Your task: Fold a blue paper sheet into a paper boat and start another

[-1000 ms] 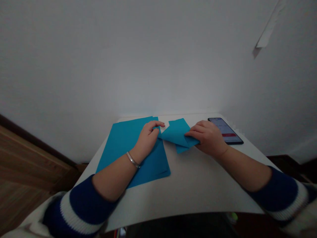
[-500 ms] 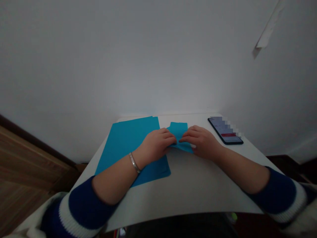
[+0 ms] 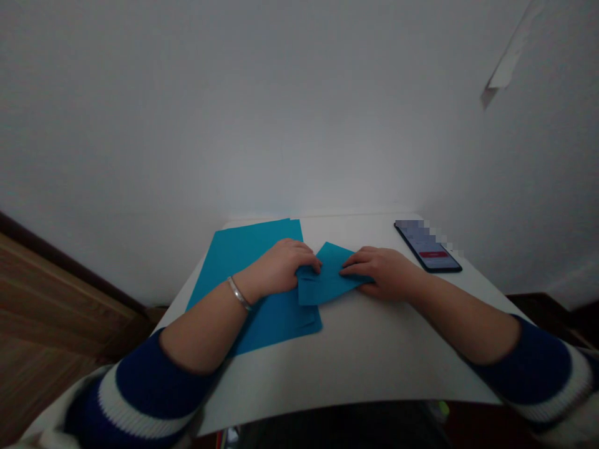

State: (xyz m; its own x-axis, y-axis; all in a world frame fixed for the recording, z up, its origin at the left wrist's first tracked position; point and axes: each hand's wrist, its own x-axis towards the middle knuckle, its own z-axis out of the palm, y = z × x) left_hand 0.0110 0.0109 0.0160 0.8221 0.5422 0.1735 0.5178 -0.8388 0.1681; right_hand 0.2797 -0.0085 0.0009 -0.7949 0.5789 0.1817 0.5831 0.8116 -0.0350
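Between my hands is a small folded piece of blue paper, its left part overlapping larger blue sheets that lie on the white table. My left hand has its fingers closed on the left side of the folded paper, the fingertips at a crease. On the right side, my right hand pinches the paper's edge, fingers on top and thumb below. A silver bracelet circles my left wrist.
A phone with a lit screen lies at the table's right side. The wall rises straight behind the table. Wooden furniture stands at the left.
The folded paper has turned, and a flat flap now points toward me where the far flap stood. My left hand has shifted a little to the left.
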